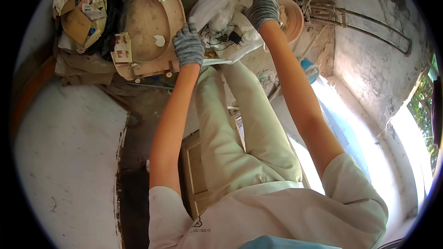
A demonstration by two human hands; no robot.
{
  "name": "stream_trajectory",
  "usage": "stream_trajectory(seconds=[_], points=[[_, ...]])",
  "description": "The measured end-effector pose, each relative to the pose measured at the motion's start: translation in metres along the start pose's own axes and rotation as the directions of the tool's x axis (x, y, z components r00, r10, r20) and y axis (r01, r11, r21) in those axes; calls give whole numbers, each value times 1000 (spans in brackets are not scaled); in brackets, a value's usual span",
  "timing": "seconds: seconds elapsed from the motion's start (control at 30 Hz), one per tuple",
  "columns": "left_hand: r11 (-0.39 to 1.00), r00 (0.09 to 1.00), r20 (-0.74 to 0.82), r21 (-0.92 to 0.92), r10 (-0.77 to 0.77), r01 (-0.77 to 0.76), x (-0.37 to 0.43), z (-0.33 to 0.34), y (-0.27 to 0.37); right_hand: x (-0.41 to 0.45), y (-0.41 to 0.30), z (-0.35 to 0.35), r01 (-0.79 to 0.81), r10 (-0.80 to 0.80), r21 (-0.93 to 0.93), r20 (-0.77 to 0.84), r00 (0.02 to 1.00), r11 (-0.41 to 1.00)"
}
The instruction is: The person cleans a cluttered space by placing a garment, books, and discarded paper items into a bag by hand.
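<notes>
Both my hands wear grey knitted gloves. My left hand grips the near left edge of a white plastic bag, close beside a beige toilet seat. On the bag's far right side, my right hand has its fingers curled over the plastic; the fingertips are partly hidden. Between the hands the bag's mouth gapes. Inside lie crumpled clear plastic, a black power adapter and thin black cable.
A box of paper and cardboard scraps stands at the far left. A printed carton and crumpled tissue lie on the toilet seat. Right are a round pinkish basin, a blue container and a metal frame by the wall.
</notes>
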State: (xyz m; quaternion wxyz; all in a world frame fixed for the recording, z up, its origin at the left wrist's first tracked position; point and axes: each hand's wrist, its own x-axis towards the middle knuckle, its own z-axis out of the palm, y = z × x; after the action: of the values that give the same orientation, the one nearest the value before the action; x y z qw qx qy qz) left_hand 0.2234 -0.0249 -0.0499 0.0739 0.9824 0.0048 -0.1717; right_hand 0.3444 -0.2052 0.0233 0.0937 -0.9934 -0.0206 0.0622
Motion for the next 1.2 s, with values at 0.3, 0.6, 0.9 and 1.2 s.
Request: stream_trajectory(seconds=[0.3, 0.6, 0.9, 1.2], points=[[997, 996, 88, 68, -31, 25, 63, 11, -31, -8, 16, 64, 293, -250, -76, 349, 903, 953], [991, 989, 128, -101, -80, 93, 58, -3, -36, -31, -10, 118, 526, -345, -218, 545, 764, 822], [985, 984, 178, -173, 29, 2, 71, 2, -8, -17, 39, 186, 696, -594, -266, 374, 712, 667], [989, 989, -76, -75, -130, 124, 35, 14, -12, -18, -9, 169, 729, -447, -230, 660, 604, 645]])
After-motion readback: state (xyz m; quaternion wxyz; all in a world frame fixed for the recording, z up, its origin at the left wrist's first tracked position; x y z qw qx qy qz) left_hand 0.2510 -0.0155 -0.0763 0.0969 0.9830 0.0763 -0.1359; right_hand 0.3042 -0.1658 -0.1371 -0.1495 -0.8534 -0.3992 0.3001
